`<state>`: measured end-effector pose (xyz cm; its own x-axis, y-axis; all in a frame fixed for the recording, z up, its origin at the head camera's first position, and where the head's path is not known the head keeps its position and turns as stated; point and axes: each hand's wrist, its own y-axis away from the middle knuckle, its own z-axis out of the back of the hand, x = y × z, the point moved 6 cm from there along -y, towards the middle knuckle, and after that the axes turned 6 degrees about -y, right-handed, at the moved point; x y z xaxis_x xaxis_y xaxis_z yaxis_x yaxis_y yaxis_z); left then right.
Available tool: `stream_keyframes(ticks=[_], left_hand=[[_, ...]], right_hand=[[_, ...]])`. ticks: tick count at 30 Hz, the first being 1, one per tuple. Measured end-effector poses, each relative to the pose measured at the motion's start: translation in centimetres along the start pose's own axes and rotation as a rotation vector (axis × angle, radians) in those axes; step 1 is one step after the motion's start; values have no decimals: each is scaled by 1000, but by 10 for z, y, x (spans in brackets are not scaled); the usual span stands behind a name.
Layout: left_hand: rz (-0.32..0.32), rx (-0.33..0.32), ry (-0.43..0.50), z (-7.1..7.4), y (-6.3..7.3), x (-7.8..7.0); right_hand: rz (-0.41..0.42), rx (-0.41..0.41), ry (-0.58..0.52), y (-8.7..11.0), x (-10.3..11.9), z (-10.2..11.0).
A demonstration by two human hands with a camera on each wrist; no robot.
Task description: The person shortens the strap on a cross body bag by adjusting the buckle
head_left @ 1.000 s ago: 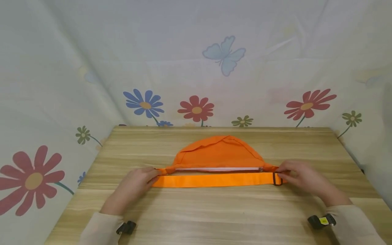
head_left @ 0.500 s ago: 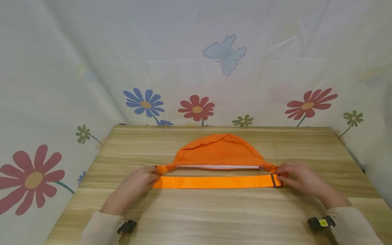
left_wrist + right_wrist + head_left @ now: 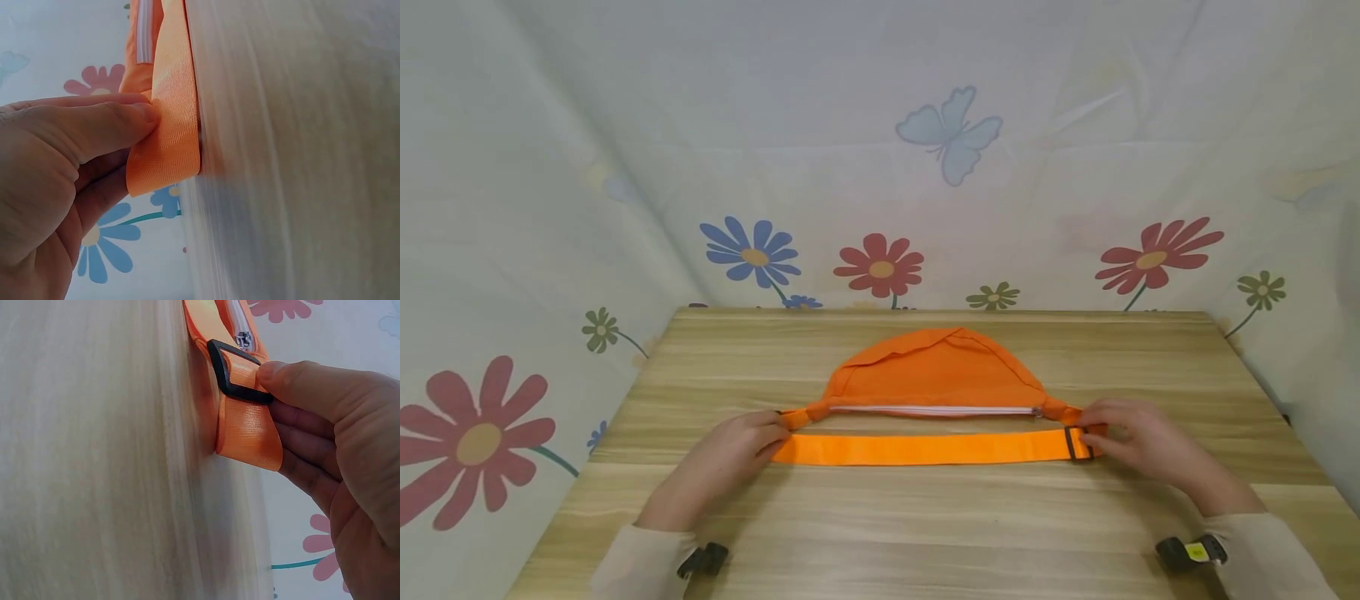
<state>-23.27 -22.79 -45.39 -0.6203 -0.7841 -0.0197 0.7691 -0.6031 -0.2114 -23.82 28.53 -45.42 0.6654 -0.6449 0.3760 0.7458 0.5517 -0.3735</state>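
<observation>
An orange waist bag (image 3: 940,375) lies flat on the wooden table, its curved side away from me and its white zipper (image 3: 932,410) along the near edge. In front of the zipper its orange strap (image 3: 917,448) runs nearly straight from side to side. My left hand (image 3: 730,454) pinches the folded strap end at the left; the left wrist view shows the thumb (image 3: 119,125) on top and fingers behind. At the right end, my right hand (image 3: 1157,446) pinches the strap beside a black slider buckle (image 3: 234,375). The zipper pull (image 3: 244,341) sits near that end.
The wooden table (image 3: 925,533) extends around the bag on every side. White cloth (image 3: 820,100) printed with flowers and a butterfly hangs behind and at both sides. Dark bands (image 3: 703,560) sit at the cuffs.
Both hands keep their pinch on the strap ends. The strap has shifted slightly towards me, widening the gap below the zipper; the bag's top edge has moved slightly away.
</observation>
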Motion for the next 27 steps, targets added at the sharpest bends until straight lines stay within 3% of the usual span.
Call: stream_keyframes(ticks=[9, 20, 27], left_hand=[[-44, -34, 40, 5, 4, -2], [-65, -32, 89, 7, 3, -5], [-115, -92, 74, 12, 2, -11]], right_hand=[[2, -8, -6, 0, 3, 3], [-16, -4, -16, -3, 13, 8], [2, -7, -13, -6, 22, 13]])
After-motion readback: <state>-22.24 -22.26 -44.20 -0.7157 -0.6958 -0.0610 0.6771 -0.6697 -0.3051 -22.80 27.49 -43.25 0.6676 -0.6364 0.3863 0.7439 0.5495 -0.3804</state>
